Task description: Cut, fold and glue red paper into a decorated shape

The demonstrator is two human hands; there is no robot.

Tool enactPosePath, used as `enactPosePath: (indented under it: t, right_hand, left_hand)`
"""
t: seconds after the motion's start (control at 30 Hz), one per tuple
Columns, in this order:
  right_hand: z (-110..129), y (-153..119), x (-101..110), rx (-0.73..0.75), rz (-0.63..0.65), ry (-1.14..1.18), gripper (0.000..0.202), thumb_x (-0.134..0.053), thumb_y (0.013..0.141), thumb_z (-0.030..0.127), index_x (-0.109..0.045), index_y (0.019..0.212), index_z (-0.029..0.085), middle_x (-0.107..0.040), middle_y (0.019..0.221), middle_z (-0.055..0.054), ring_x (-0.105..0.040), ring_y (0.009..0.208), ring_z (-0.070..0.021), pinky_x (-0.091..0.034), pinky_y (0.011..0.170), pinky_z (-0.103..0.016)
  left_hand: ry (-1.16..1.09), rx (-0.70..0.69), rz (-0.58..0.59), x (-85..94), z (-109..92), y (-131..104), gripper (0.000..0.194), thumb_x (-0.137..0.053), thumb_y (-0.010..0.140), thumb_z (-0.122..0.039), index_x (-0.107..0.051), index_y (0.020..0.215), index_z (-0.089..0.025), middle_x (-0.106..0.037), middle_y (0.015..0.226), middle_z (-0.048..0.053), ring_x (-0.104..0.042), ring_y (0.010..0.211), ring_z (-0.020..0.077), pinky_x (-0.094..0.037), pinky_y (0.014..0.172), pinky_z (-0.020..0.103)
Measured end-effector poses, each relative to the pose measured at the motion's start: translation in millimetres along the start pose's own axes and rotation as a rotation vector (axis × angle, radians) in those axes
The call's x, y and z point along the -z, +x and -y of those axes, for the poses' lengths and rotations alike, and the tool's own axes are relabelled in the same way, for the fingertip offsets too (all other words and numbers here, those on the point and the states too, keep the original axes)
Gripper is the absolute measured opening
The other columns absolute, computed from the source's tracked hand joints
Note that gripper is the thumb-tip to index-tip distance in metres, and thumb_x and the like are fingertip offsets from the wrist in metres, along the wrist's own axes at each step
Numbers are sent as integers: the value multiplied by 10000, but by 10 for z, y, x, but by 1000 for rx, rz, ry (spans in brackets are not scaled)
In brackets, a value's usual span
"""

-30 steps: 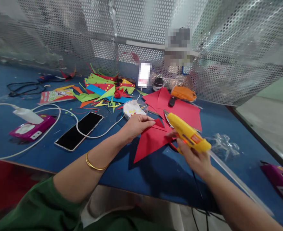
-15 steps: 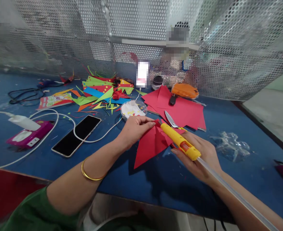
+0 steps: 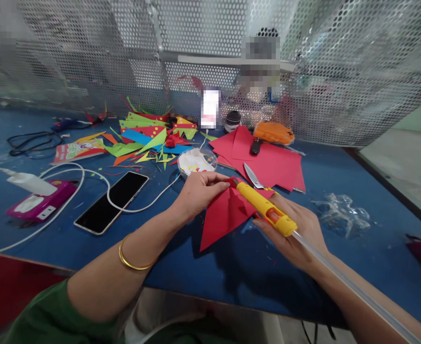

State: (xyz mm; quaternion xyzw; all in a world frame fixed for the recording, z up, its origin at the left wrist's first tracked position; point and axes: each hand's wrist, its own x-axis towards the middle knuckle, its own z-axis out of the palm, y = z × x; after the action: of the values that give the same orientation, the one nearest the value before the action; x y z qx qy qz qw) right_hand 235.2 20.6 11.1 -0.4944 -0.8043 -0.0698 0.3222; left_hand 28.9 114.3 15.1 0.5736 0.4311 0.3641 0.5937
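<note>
Between thumb and fingers, my left hand [image 3: 201, 193] pinches the upper edge of a folded piece of red paper [image 3: 219, 220]. My right hand [image 3: 294, 229] is wrapped round a yellow glue gun [image 3: 265, 208], with a long clear glue stick [image 3: 342, 282] coming out of its back end. The gun's tip meets the top of the red paper, close to my left fingertips; any glue there is too small to make out. Scissors [image 3: 253, 176] lie just beyond the gun, their handles partly hidden behind it and my right hand.
Red paper sheets [image 3: 278, 167] lie beyond my hands, a clear dish [image 3: 198, 165] beside them. Coloured paper cuttings [image 3: 145, 138] spread at the back left. At left lie a black phone [image 3: 112, 203], a purple power strip [image 3: 41, 200] and white cables. Clear plastic [image 3: 342, 215] sits right.
The view has shifted slightly, so the table things appear a little further left. My hands, the red paper and the glue gun keep nearly the same pose.
</note>
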Motion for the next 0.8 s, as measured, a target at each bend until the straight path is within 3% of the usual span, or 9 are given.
enactPosePath:
  t: [0.8]
  right_hand:
    - [-38, -24, -29, 22, -9, -81, 312, -467, 1000, 480, -512, 846, 213, -558, 669, 14, -537, 550, -134, -361, 518, -253]
  left_hand:
    - [21, -9, -2, -4, -17, -14, 163, -700, 797, -226, -790, 922, -172, -779, 839, 52, -656, 716, 135, -500, 662, 248]
